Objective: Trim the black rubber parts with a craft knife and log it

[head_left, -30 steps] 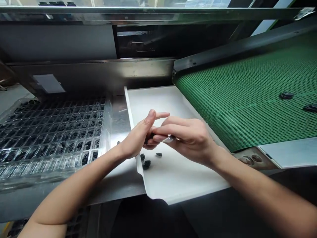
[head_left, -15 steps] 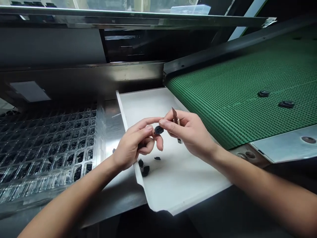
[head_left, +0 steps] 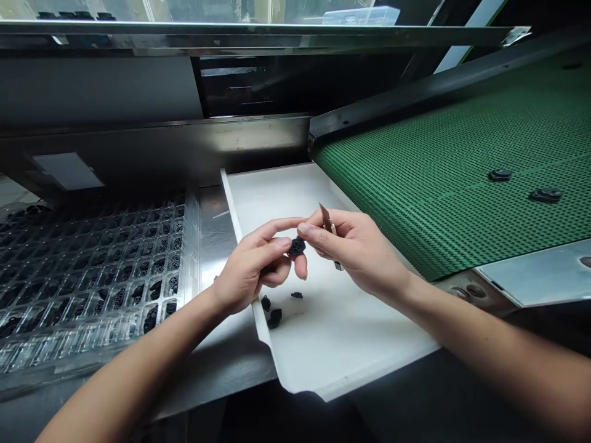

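Above the white tray (head_left: 318,351), my left hand (head_left: 256,261) is closed, its thumb and fingers pinching a small round black plastic part (head_left: 297,246) with an openwork face. My right hand (head_left: 353,243) is closed around a slim knife (head_left: 327,218); its pointed blade sticks up past the fingers and the dark end shows below them. The right thumb and fingertip meet right at the upper edge of the part. Several loose black pieces (head_left: 275,317) lie on the tray below my left wrist.
To the left stands a clear plastic compartment tray (head_left: 115,271) filled with similar black parts. A green mesh conveyor belt (head_left: 438,172) runs along the right, carrying black parts (head_left: 500,175). A metal shelf edge (head_left: 258,40) crosses above, with a clear box (head_left: 360,16) on it.
The black part has turned slightly between the fingers, and the left thumb has shifted onto its edge. The whole view has drifted a little; both hands keep their grips.
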Demonstrator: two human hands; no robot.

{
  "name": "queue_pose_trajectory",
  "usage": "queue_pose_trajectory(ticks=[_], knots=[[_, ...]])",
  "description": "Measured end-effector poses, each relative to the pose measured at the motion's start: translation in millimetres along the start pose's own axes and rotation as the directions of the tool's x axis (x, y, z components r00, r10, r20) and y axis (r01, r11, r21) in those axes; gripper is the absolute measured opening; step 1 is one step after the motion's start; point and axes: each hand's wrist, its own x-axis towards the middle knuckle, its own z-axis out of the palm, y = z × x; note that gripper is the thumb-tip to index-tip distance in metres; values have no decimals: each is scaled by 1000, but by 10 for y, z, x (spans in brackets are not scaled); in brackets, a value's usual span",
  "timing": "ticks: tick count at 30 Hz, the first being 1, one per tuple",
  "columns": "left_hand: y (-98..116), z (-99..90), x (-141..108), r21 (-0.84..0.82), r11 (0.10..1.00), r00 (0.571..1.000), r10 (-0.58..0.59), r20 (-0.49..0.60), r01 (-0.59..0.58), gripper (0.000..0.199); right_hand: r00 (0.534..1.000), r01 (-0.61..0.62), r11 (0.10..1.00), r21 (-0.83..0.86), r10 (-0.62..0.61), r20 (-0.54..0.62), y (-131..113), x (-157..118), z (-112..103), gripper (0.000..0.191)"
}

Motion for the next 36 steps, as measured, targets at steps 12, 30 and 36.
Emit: queue_pose_trajectory(ticks=[12, 30, 36], knots=[[23, 20, -11, 12, 1000, 1000, -19, -17, 19, 60, 1000, -15, 999, -45, 15, 10, 21, -9, -13, 52], [-53, 78, -15, -218, 965, 967, 89, -238, -142, 33, 729, 646, 491, -585, -624, 281, 12, -132, 124, 12], [-64, 139, -5, -113, 990, 965, 57, -257, -88, 68, 716, 649, 388, -655, -602, 354, 109, -127, 199, 12]])
